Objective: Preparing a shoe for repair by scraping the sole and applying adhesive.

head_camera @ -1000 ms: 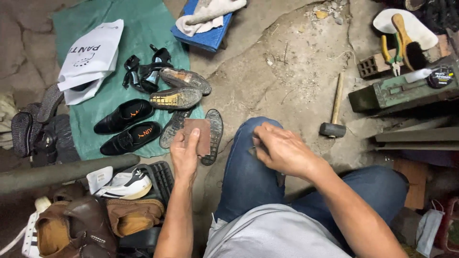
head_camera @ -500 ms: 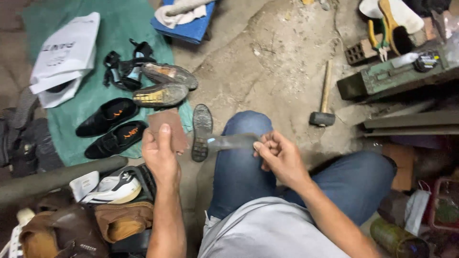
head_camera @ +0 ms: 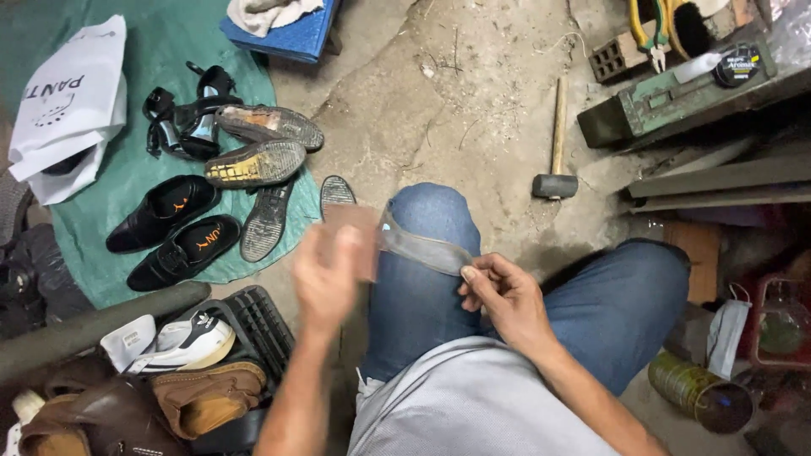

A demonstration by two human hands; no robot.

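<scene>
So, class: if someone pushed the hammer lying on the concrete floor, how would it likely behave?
The hammer would probably scrape and pivot around its blocky dark head, which looks heavy next to the slim wooden handle. It seems unlikely to roll, lying flat on the rough floor.

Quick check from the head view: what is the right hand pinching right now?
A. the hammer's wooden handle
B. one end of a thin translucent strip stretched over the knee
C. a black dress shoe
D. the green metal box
B: the right hand pinches one end of the translucent strip, which runs across the jeans-clad knee to the brown piece in the blurred left hand; the hammer lies untouched on the floor.
</scene>
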